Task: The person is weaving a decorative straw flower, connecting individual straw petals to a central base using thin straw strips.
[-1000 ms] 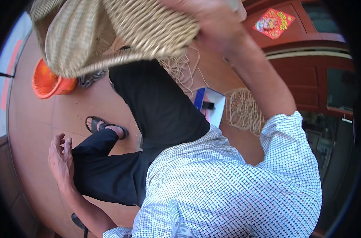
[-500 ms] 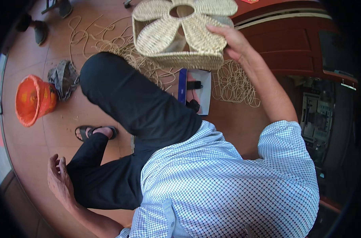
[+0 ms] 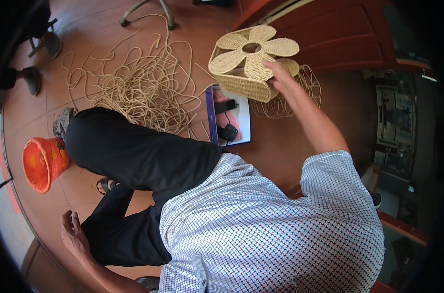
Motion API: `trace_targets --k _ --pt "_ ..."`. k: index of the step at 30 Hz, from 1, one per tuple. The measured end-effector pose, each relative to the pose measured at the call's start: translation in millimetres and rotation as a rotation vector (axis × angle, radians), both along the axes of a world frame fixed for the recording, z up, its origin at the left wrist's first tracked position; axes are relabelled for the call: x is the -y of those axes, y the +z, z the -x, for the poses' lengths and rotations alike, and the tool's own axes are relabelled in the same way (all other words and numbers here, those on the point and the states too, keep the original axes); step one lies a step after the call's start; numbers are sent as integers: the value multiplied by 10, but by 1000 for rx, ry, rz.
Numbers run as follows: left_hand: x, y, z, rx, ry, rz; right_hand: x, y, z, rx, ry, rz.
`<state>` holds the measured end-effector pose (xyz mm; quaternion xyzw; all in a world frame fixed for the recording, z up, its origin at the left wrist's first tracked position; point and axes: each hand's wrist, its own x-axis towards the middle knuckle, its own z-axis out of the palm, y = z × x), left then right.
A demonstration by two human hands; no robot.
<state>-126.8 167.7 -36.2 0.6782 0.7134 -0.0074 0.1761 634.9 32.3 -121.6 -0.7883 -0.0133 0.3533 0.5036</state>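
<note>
Out to the far right, my right hand (image 3: pixel 284 82) grips a woven straw basket (image 3: pixel 256 64) by one of its petals. The basket's top is shaped like a flower with a round hole in the middle, and gaps between the petals show its hollow inside. My thumb lies on top of the petal; the other fingers are partly hidden behind it. Below the basket, a loose coil of straw cord (image 3: pixel 310 93) is partly covered. My left hand (image 3: pixel 75 238) rests beside my bent leg at the lower left, fingers loosely curled and apart, with nothing in it.
A tangled heap of cord (image 3: pixel 144 90) spreads over the tiled floor. An open box (image 3: pixel 243 122) holds black electronic items. To the left stand an orange bucket (image 3: pixel 44 163) and a grey bag (image 3: pixel 62 122). Another person's shoe (image 3: pixel 31 80), a metal chair leg (image 3: pixel 168 14) and red cabinet (image 3: pixel 339 34) border the space.
My right hand has carried the basket right, and it looks smaller, farther from me. It now hangs over the cord coil, uncovering more of the heap. My view has shifted; my left hand stays by my leg.
</note>
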Motion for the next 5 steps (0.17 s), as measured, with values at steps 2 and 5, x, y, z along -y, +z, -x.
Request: trace_targets --k 2,5 --pt "-105 -19 46 -5 -54 22 264 37 -360 -29 14 -97" --pt "-363 17 -22 38 -124 188 657 219 -750 -66 27 -150"
